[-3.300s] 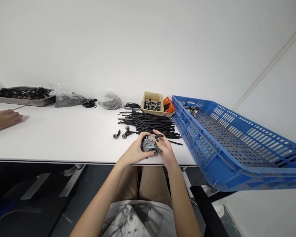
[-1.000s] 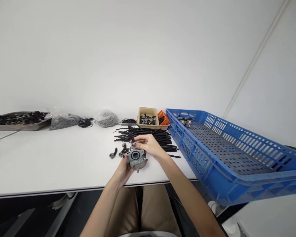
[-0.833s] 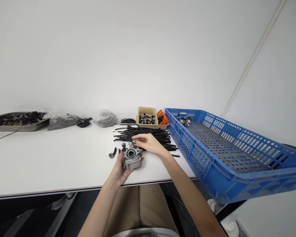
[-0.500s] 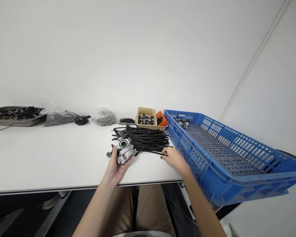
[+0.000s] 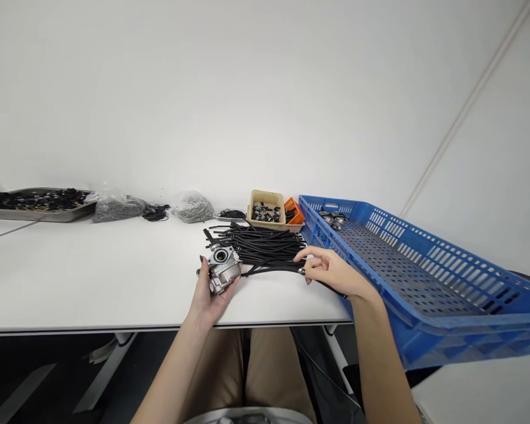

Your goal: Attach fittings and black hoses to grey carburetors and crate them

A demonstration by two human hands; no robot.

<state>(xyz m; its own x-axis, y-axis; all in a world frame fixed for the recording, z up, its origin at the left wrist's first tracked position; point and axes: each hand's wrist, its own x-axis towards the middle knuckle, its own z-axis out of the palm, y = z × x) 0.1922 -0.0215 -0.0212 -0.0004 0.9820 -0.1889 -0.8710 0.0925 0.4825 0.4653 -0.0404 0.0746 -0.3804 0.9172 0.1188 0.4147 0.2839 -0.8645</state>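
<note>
My left hand is closed around a silver metal carburetor, held just above the white table with its round bore facing up. A black lever-like piece sticks out at its top left. My right hand has a black rubber hose in its curled fingers, the index finger reaching forward. This hose runs from beside the carburetor, under the fingers, and its other end shows below the palm near the crate. Just beyond both hands lies a pile of black hoses.
A blue plastic crate stands at the right, with several metal parts at its far end. Along the wall are a cream bin of small parts, an orange basket, plastic bags of parts and a metal tray.
My right hand has moved right and slightly up, drawing one black hose out along the near side of the pile. My left hand still holds the carburetor. The view has shifted slightly.
</note>
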